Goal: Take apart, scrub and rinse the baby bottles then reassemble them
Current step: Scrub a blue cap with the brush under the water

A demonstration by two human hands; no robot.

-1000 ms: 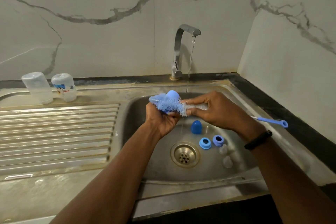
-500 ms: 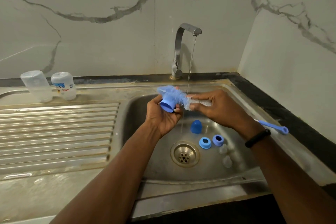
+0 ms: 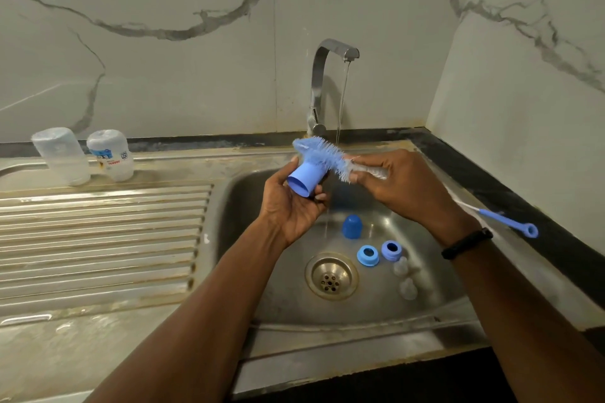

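While the left hand [image 3: 294, 206] grips a blue bottle cap [image 3: 305, 180] over the sink [image 3: 376, 314] and the right hand [image 3: 397, 186] pinches the bottle brush [image 3: 322, 155] laid across its top, scrubbing seems underway; next, probably, bristles must enter the cap's open mouth or it moves under the tap stream [image 3: 340, 108].

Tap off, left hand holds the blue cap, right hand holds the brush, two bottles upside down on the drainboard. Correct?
Not quite: the head view shows the tap running. The rest holds: left hand grips the blue cap, right hand the brush, two bottles inverted on the drainboard.
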